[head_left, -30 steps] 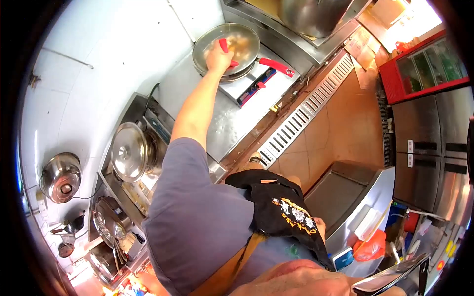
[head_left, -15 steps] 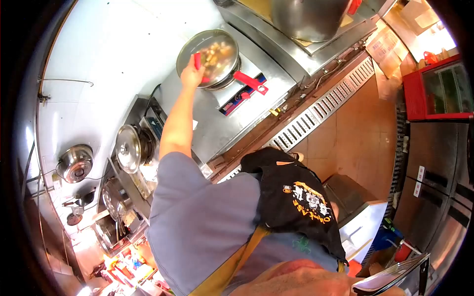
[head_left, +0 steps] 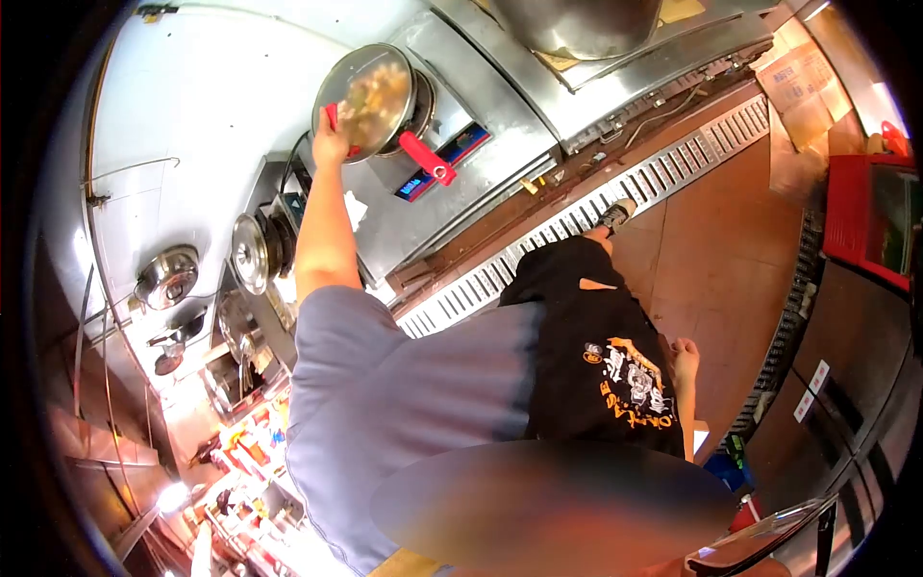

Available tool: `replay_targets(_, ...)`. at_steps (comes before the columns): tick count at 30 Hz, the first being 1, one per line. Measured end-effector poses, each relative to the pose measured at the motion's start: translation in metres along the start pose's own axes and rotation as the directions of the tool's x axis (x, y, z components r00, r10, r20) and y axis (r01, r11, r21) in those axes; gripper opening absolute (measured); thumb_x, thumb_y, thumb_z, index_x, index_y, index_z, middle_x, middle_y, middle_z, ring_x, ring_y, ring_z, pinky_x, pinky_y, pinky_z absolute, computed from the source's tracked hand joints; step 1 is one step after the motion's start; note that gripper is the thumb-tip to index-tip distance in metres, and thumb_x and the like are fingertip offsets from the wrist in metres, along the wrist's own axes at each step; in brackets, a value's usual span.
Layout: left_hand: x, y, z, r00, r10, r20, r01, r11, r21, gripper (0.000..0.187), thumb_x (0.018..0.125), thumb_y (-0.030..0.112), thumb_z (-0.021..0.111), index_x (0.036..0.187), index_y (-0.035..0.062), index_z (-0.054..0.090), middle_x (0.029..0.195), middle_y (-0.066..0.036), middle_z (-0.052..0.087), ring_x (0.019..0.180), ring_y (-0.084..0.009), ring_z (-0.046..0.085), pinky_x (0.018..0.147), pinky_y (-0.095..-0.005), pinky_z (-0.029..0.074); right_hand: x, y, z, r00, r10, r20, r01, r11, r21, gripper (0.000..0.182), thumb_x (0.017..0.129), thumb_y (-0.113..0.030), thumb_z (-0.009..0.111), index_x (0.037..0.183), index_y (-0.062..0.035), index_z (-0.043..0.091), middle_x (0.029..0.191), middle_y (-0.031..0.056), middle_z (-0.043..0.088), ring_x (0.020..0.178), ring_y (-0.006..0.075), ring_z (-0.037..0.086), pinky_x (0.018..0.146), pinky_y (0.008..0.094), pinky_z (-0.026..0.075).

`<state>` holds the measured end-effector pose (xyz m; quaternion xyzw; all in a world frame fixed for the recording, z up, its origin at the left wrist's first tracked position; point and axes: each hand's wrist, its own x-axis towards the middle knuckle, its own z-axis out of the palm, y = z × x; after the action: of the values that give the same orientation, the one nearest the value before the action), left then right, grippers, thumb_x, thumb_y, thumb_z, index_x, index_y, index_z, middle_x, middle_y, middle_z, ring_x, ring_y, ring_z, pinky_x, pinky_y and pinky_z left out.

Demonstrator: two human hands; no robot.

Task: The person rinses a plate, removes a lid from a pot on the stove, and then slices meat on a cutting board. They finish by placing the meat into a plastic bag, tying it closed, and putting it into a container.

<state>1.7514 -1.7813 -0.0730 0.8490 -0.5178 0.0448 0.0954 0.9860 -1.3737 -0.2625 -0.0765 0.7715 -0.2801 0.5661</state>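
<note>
My left hand (head_left: 330, 144) is closed on a red grip at the near-left rim of a round pan (head_left: 365, 103). Yellow and brown chunks of food (head_left: 375, 94) show hazily inside its rim. The pan looks tilted and overlaps the ring of the burner (head_left: 421, 117) beneath. A red pan handle (head_left: 427, 159) points toward the blue-lit control panel (head_left: 444, 165). At my side, to the right of the black apron, my right hand (head_left: 685, 358) hangs low with its fingers curled and nothing visible in them.
A large steel pot (head_left: 582, 24) stands farther along the counter. Lidded pots (head_left: 252, 255) line the counter on the left, and another steel pot (head_left: 168, 277) is beyond them. A slotted floor drain (head_left: 548, 231) runs along the counter's foot. Steel cabinets (head_left: 817, 356) stand on the right.
The view has shifted and turned. My left hand keeps hold of the red grip, and the pan's red handle has swung slightly toward the left. My right hand now shows beside the apron.
</note>
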Motion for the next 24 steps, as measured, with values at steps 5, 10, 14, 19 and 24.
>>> replay_targets(5,0.007,0.009,0.001,0.98,-0.197,-0.032,0.199,0.941,0.272,0.06,0.09,0.048,0.054,0.141,0.0179,0.049,0.12,-0.019,0.066,0.109,-0.0441,0.062,0.093,-0.0555,0.048,0.053,0.028,-0.042,0.998,-0.025,0.051,0.022,0.997,0.069,0.011,0.097,-0.013,0.063,0.091,-0.0034,0.06,0.072,0.0003,0.056,0.059,0.0105,0.052,0.05,0.0244,0.04)
replay_targets(10,0.016,0.068,-0.004,0.995,-0.098,0.015,0.058,0.693,0.718,0.046,0.097,0.045,0.047,0.116,0.0073,0.065,0.116,-0.017,0.067,0.106,-0.0357,0.066,0.083,-0.0491,0.054,0.066,0.008,-0.08,0.975,0.19,-0.112,-0.135,0.917,0.376,0.02,0.096,-0.014,0.064,0.113,-0.004,0.061,0.081,0.0036,0.063,0.063,0.0098,0.057,0.053,0.0219,0.045)
replay_targets(14,-0.007,0.164,0.035,1.0,-0.014,-0.007,0.011,0.929,-0.37,0.038,0.101,0.028,0.046,0.119,-0.0004,0.065,0.11,-0.018,0.071,0.103,-0.0303,0.068,0.085,-0.0384,0.055,0.087,0.012,-0.118,0.942,0.167,-0.293,-0.02,0.895,0.446,0.025,0.094,-0.027,0.065,0.114,-0.0115,0.064,0.085,-0.0001,0.064,0.072,0.0106,0.058,0.059,0.0266,0.046)
replay_targets(19,-0.134,0.341,0.05,0.909,0.407,0.093,-0.365,0.882,-0.298,0.039,0.094,0.033,0.055,0.099,-0.0048,0.059,0.094,-0.024,0.067,0.079,-0.0367,0.061,0.079,-0.0482,0.049,0.113,0.032,-0.172,0.861,0.024,-0.508,0.158,0.937,0.312,0.025,0.091,-0.025,0.065,0.109,-0.0075,0.067,0.079,0.0006,0.063,0.066,0.0115,0.057,0.055,0.03,0.047)
replay_targets(24,-0.234,0.505,0.174,0.688,0.527,0.498,-0.498,0.843,-0.204,0.036,0.096,0.031,0.058,0.105,-0.0035,0.059,0.087,-0.016,0.064,0.075,-0.0288,0.059,0.073,-0.0414,0.05,0.092,0.095,-0.231,0.717,0.494,-0.491,-0.011,0.713,0.701,0.028,0.087,-0.03,0.066,0.101,-0.0064,0.07,0.079,0.0065,0.066,0.065,0.0155,0.06,0.055,0.0331,0.046)
